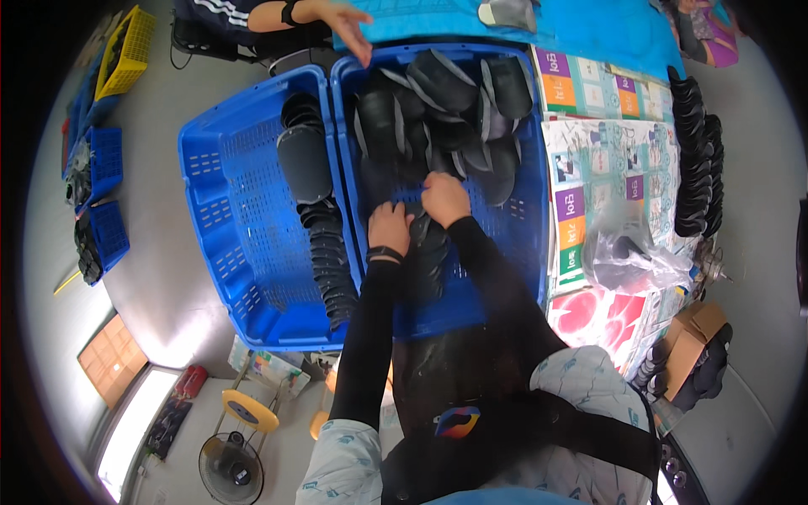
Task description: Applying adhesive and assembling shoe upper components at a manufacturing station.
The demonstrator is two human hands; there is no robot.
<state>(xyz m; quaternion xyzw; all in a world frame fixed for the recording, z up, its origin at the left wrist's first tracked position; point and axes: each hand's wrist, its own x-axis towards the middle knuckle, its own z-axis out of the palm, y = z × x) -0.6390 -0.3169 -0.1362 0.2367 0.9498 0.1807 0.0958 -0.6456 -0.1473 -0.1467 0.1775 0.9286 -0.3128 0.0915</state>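
Note:
Both my hands reach into the right blue basket (515, 290), among black curved pieces that look like shell-shaped shoe parts with grey edges. My left hand (390, 229), with a dark band at the wrist, is closed at the far end of a nested row of black pieces (427, 261). Just right of it and slightly farther, my right hand (444, 199) is closed over a black curved piece, its fingertips partly hidden. Beyond my hands lies a loose heap of black curved pieces (442, 80), overlapping at various angles.
Against it on the left stands another blue basket (215, 202) with a nested row of black pieces (332, 269). Another person's hand (345, 21) is over the far rim. Printed sheets (581, 151) and a clear plastic bag (631, 252) lie right, beside stacked black pieces (690, 160).

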